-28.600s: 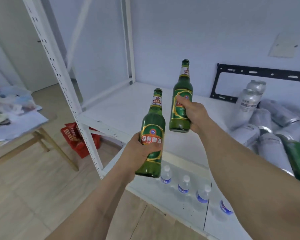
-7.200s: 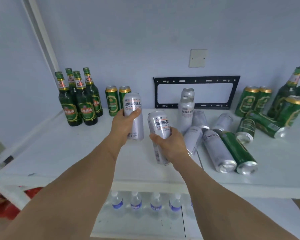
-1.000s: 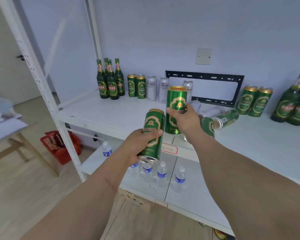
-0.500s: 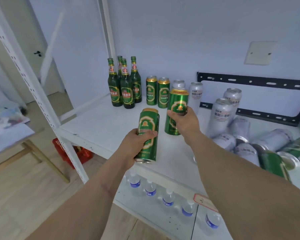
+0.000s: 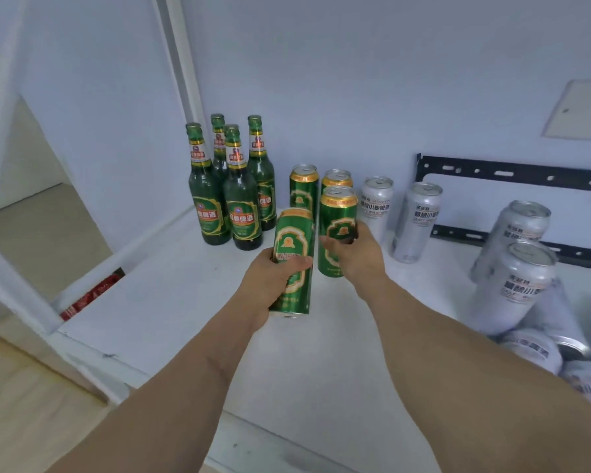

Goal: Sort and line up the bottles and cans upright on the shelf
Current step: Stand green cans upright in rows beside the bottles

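My left hand grips a green can, held upright just above the white shelf. My right hand holds a second green can, upright and at or near the shelf surface, in front of two standing green cans. Left of them stand several green bottles in the back corner. Two silver cans stand upright to the right of the green ones.
Two upright silver cans and several silver cans lying on their sides crowd the shelf's right side. A black metal bracket leans on the back wall. A white shelf post rises at the left front; red packaging lies below.
Both hands have carried their green cans forward and down toward the standing green cans. The view has closed in on the shelf's back left corner.
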